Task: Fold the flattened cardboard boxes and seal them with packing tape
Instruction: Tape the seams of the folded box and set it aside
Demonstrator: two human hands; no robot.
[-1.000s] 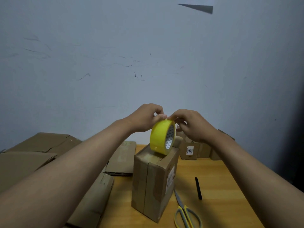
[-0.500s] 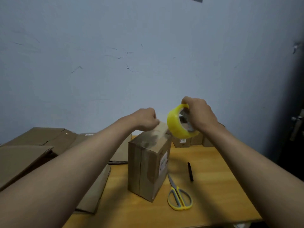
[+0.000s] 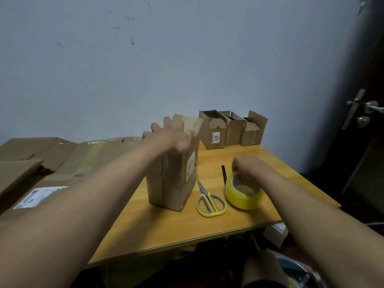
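Note:
A folded cardboard box (image 3: 174, 183) stands upright in the middle of the wooden table (image 3: 166, 231). My left hand (image 3: 168, 137) lies flat on its top with the fingers spread. The yellow roll of packing tape (image 3: 245, 196) lies flat on the table to the box's right. My right hand (image 3: 247, 166) grips the roll's far rim from above. Flattened cardboard boxes (image 3: 41, 161) are piled at the left.
Yellow-handled scissors (image 3: 209, 202) lie between the box and the tape. A black pen (image 3: 223, 174) lies just behind the roll. Three small open boxes (image 3: 230, 129) stand against the wall at the back. A door with a metal handle (image 3: 365, 110) is at the right.
My right hand brought the tape roll down from the box's top to the table at the right. My left hand went from a fist at the box's top edge to flat on top.

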